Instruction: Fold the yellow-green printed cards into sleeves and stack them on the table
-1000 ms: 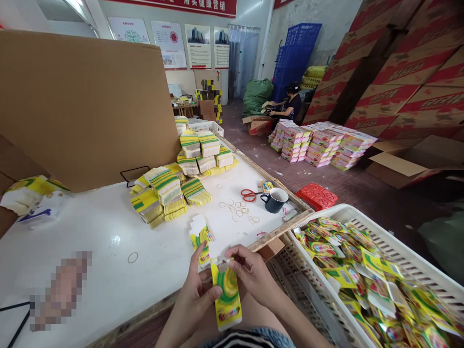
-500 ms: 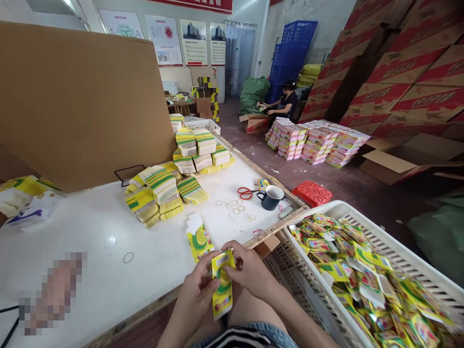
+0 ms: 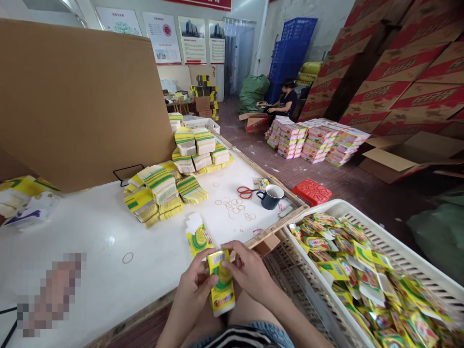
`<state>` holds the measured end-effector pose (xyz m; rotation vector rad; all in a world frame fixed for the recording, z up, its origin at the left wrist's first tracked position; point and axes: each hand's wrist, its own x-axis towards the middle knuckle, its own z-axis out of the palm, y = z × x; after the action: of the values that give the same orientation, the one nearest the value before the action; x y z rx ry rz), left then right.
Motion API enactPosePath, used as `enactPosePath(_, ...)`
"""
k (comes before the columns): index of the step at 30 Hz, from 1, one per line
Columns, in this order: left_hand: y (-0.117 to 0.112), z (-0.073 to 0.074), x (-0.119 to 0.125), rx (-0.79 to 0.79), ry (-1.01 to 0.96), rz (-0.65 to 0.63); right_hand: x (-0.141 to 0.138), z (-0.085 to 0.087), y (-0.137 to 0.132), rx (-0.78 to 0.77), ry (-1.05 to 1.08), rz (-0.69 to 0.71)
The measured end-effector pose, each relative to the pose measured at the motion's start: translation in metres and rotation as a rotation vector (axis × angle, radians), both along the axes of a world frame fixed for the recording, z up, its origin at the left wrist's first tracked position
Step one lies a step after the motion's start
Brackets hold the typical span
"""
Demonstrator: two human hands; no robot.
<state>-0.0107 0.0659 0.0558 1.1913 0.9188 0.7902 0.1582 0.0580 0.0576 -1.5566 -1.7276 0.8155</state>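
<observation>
Between my two hands, over my lap, is a small yellow and green carton [image 3: 222,285] with a barcode at its upper end. My left hand [image 3: 195,282] grips its left side, thumb on the front face. My right hand [image 3: 243,270] holds the upper right edge, with the thumb against the front. The carton's back is hidden from view. Just beyond my hands, a flat unfolded carton [image 3: 198,237] with white flaps lies on the white table [image 3: 152,261]. Farther back are bundles of yellow-green flat cartons [image 3: 161,186] in stacks.
A white crate [image 3: 326,290] of cartons stands to my right. Rubber bands [image 3: 235,207], red-handled scissors [image 3: 245,192] and a dark mug [image 3: 271,196] lie near the table's right edge. A large cardboard sheet [image 3: 83,106] rises at the left. Beyond, a person [image 3: 287,102] sits by an open box.
The carton and both hands have shifted slightly left, and the carton's front faces me a little more squarely. Both hands keep hold of it.
</observation>
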Motion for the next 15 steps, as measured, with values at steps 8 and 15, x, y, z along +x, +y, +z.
enactPosePath(8, 0.011, -0.02, 0.021, 0.133, 0.094, 0.092, 0.075, 0.013, -0.02, 0.113, -0.093, -0.305)
enactPosePath(15, 0.04, -0.078, -0.017, 0.225, 0.363, 0.324, 0.091, -0.004, 0.004, 0.057, -0.374, -0.409)
